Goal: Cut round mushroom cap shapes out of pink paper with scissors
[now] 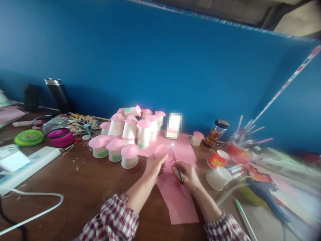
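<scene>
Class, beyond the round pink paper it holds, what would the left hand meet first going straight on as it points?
Probably the slim, dark-handled metal tool in the right hand, though depth is unclear.

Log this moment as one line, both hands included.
left hand: holding pink paper piece | right hand: holding slim dark-handled tool | left of paper piece: pink-topped cups
</scene>
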Tool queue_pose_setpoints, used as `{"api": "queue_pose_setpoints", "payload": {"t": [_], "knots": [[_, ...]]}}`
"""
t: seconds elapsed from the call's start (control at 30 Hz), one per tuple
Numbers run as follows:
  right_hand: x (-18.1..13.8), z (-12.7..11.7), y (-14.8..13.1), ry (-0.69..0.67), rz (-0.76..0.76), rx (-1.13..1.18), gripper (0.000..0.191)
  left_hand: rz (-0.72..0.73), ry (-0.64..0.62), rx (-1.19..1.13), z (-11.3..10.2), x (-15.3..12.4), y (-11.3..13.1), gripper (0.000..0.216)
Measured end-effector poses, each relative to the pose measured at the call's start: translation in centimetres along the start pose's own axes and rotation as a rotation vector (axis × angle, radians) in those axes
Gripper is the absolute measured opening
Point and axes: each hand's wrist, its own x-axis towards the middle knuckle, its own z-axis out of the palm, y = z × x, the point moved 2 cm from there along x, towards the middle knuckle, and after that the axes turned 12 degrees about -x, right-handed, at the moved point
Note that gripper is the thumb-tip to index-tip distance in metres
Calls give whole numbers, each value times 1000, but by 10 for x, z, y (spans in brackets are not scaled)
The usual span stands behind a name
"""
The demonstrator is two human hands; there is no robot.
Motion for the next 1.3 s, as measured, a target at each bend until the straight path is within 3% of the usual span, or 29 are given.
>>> {"api": "queue_pose_setpoints", "payload": {"t": [0.43,1.3], "knots": [[0,4,10,-29,41,146,25,8,-17,17,5,-4,0,37],[1,3,11,16,-9,30,18,-13,36,4,7,-6,3,40]]}}
